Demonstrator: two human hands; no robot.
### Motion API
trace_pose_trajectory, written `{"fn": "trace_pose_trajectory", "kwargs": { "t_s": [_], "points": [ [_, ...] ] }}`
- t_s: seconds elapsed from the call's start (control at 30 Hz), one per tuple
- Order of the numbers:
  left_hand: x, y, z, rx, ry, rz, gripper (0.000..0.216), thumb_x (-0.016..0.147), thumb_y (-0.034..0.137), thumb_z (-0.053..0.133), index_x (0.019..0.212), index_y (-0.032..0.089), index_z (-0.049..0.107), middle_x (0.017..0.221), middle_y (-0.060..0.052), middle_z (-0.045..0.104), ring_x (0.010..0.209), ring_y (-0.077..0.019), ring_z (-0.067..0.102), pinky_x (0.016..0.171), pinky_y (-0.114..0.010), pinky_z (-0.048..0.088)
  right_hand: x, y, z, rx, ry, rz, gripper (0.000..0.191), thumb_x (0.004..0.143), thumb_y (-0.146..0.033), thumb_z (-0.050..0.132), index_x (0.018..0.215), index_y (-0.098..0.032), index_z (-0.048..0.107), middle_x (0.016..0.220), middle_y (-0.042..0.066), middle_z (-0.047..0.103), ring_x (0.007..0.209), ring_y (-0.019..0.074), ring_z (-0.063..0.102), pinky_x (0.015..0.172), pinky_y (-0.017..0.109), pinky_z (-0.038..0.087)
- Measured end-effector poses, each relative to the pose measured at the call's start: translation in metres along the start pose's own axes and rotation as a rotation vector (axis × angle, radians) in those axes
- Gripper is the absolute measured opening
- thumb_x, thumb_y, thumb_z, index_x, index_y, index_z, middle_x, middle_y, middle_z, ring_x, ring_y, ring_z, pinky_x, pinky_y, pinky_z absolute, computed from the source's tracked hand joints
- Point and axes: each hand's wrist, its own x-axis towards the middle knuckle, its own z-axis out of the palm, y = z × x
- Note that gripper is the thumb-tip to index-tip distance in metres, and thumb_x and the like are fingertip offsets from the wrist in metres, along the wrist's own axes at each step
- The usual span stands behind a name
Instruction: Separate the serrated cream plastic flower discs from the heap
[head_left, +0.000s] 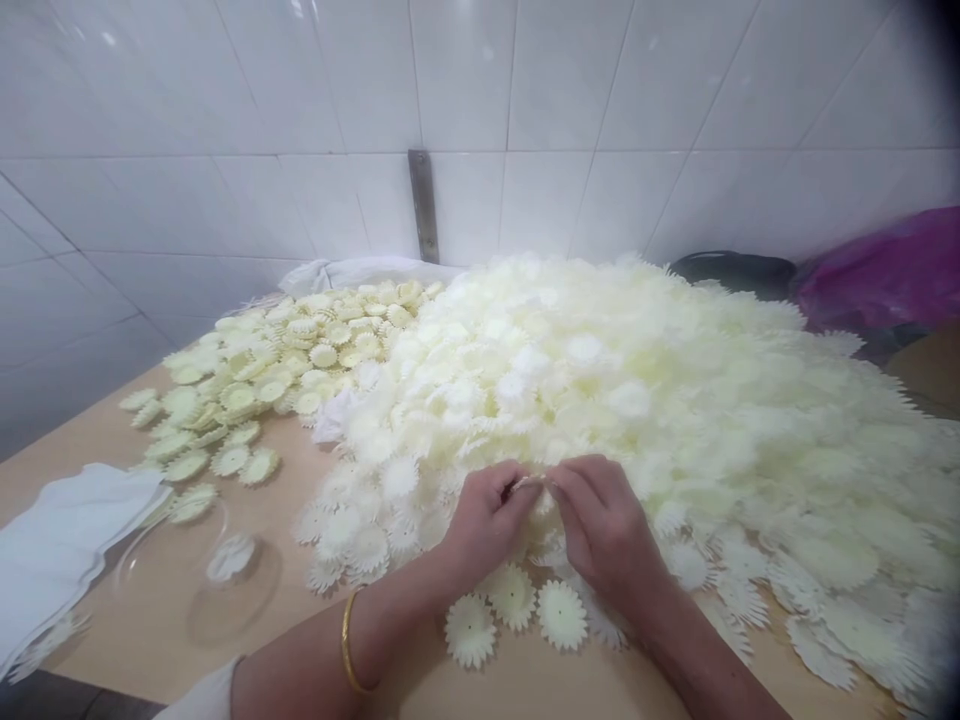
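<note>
A large heap of cream-white fabric flower petals (637,400) covers the right and middle of the wooden table (150,620). My left hand (484,525) and my right hand (604,525) meet at the heap's near edge, fingertips pinched together on a small petal piece (531,484) between them. A gold bangle (349,645) sits on my left wrist. Loose single petals (517,600) lie flat on the table just below my hands.
A smaller pile of yellower petals (262,370) lies at the back left. White cloth (60,540) and a clear glass bowl (217,580) sit at the near left. A purple bag (885,270) and dark object (735,268) rest by the tiled wall.
</note>
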Motion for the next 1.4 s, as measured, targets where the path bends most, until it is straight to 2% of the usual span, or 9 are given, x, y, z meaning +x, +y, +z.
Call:
{"fn": "trace_pose_trajectory", "kwargs": {
  "t_s": [0.1, 0.2, 0.43, 0.63, 0.77, 0.93, 1.17, 1.4],
  "points": [
    [0.002, 0.002, -0.002, -0.062, 0.027, -0.097, 0.036, 0.078, 0.038, 0.05, 0.053, 0.017, 0.034, 0.049, 0.006, 0.029, 0.047, -0.007, 0.026, 0.046, -0.022, 0.022, 0.0, 0.0, -0.002, 0.113, 0.025, 0.111, 0.017, 0.083, -0.008, 0.041, 0.095, -0.016, 0.051, 0.082, 0.007, 0.054, 0.078, 0.0183, 0.048, 0.067, 0.033, 0.041],
    [0.003, 0.003, -0.003, -0.122, 0.038, -0.133, 0.04, 0.077, 0.04, 0.05, 0.052, 0.018, 0.028, 0.048, 0.006, 0.027, 0.047, -0.0062, 0.026, 0.046, -0.021, 0.022, 0.002, -0.003, -0.003, 0.193, 0.008, 0.195, 0.014, 0.084, -0.011, 0.042, 0.093, -0.017, 0.05, 0.083, 0.007, 0.054, 0.08, 0.0179, 0.05, 0.069, 0.032, 0.042],
    [0.002, -0.001, -0.003, -0.322, 0.017, -0.214, 0.039, 0.074, 0.046, 0.054, 0.053, 0.016, 0.041, 0.048, 0.006, 0.031, 0.044, -0.0054, 0.03, 0.045, -0.021, 0.024, 0.001, -0.013, 0.002, 0.24, -0.076, 0.178, 0.016, 0.084, -0.015, 0.042, 0.097, -0.017, 0.052, 0.086, 0.007, 0.053, 0.081, 0.0181, 0.05, 0.069, 0.032, 0.042],
    [0.001, -0.001, -0.001, -0.285, -0.038, -0.187, 0.039, 0.079, 0.048, 0.046, 0.056, 0.015, 0.047, 0.048, 0.004, 0.039, 0.043, -0.0071, 0.037, 0.044, -0.022, 0.03, -0.002, -0.005, 0.005, 0.05, -0.114, 0.082, 0.015, 0.082, -0.013, 0.044, 0.091, -0.016, 0.057, 0.079, 0.006, 0.052, 0.075, 0.0186, 0.045, 0.065, 0.033, 0.038],
    [-0.001, 0.002, 0.0, -0.283, -0.104, -0.149, 0.033, 0.078, 0.043, 0.05, 0.061, 0.014, 0.052, 0.055, 0.001, 0.048, 0.051, -0.0089, 0.045, 0.051, -0.022, 0.036, -0.003, 0.001, 0.005, -0.029, -0.11, 0.04, 0.018, 0.08, -0.006, 0.041, 0.081, -0.013, 0.057, 0.072, 0.006, 0.052, 0.07, 0.0179, 0.043, 0.062, 0.032, 0.036],
    [0.0, 0.002, -0.002, -0.41, -0.199, -0.184, 0.02, 0.074, 0.033, 0.059, 0.073, 0.014, 0.059, 0.06, -0.001, 0.053, 0.056, -0.0103, 0.049, 0.055, -0.022, 0.039, -0.004, 0.0, 0.005, -0.091, -0.109, 0.018, 0.023, 0.078, -0.004, 0.038, 0.085, -0.012, 0.058, 0.07, 0.007, 0.051, 0.067, 0.0183, 0.042, 0.06, 0.031, 0.036],
    [0.002, -0.002, 0.0, -0.428, -0.162, -0.212, 0.025, 0.073, 0.037, 0.059, 0.068, 0.012, 0.059, 0.061, -0.004, 0.058, 0.058, -0.0122, 0.053, 0.059, -0.025, 0.041, -0.004, -0.006, 0.006, -0.13, -0.135, 0.039, 0.022, 0.077, -0.005, 0.036, 0.066, -0.015, 0.053, 0.064, 0.006, 0.046, 0.063, 0.0181, 0.039, 0.057, 0.03, 0.033],
    [0.002, -0.003, -0.003, -0.468, -0.148, -0.261, 0.037, 0.077, 0.048, 0.049, 0.063, 0.014, 0.054, 0.059, -0.003, 0.057, 0.057, -0.0126, 0.055, 0.06, -0.027, 0.045, -0.001, -0.005, 0.006, 0.049, -0.105, 0.17, 0.019, 0.081, -0.009, 0.035, 0.067, -0.018, 0.044, 0.064, 0.002, 0.044, 0.062, 0.0153, 0.041, 0.056, 0.027, 0.033]
  ]
}}
